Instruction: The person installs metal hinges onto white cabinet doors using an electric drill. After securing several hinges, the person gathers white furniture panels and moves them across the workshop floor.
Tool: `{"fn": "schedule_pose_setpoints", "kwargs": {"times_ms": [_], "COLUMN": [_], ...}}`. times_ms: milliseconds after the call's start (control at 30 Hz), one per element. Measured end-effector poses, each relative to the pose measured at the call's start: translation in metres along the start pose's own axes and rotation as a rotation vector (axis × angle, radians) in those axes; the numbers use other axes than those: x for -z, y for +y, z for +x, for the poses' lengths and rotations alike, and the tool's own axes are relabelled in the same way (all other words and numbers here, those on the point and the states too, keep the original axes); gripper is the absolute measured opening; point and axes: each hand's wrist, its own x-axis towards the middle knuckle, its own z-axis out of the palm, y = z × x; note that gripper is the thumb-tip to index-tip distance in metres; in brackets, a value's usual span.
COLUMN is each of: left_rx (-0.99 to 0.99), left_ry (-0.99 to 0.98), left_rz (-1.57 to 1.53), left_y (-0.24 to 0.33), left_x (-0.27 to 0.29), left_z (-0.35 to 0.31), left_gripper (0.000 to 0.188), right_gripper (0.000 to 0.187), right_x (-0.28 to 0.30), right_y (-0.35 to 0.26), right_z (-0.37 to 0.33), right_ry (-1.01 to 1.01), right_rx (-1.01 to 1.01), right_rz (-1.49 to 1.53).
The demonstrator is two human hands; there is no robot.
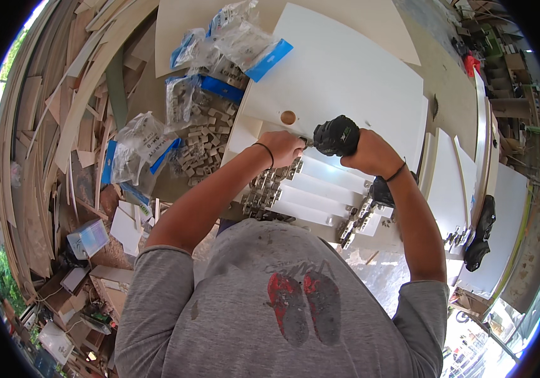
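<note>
My right hand (374, 155) is wrapped round the grip of a black cordless drill (335, 136). The drill points left, and its tip meets the fingers of my left hand (281, 149). Those fingers are closed at the bit end, and whatever they pinch is too small to make out. Both hands are above a large white panel (352, 75) with a round hole (288, 118) just beyond the left hand. Nearer me lie stacked white boards (311, 189). Metal hinges (262, 194) line their left ends, and more hinges (357, 217) sit toward the right.
Clear plastic bags with blue headers (229, 47) lie at the far left of the work surface, beside a heap of small beige blocks (204, 145). Wood offcuts (49, 138) crowd the left side. More white panels (453, 183) stand at right, near a black object (481, 233).
</note>
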Motion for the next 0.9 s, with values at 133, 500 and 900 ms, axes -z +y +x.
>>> {"fn": "schedule_pose_setpoints", "kwargs": {"times_ms": [133, 500, 900], "left_rx": [0.056, 0.049, 0.038], "left_ry": [0.040, 0.106, 0.112], "left_rz": [0.049, -0.026, -0.025], "left_y": [0.008, 0.008, 0.007], "left_x": [-0.008, -0.016, -0.014], "left_z": [-0.012, -0.016, -0.018], "left_gripper": [0.020, 0.026, 0.029], "right_gripper": [0.028, 0.026, 0.028], "right_x": [0.005, 0.002, 0.000], "right_y": [-0.009, -0.008, -0.009], "right_z": [0.001, 0.006, 0.008], "right_ry": [-0.022, -0.039, -0.049], "right_rx": [0.019, 0.046, 0.017], "right_rz": [-0.041, -0.094, -0.092]}}
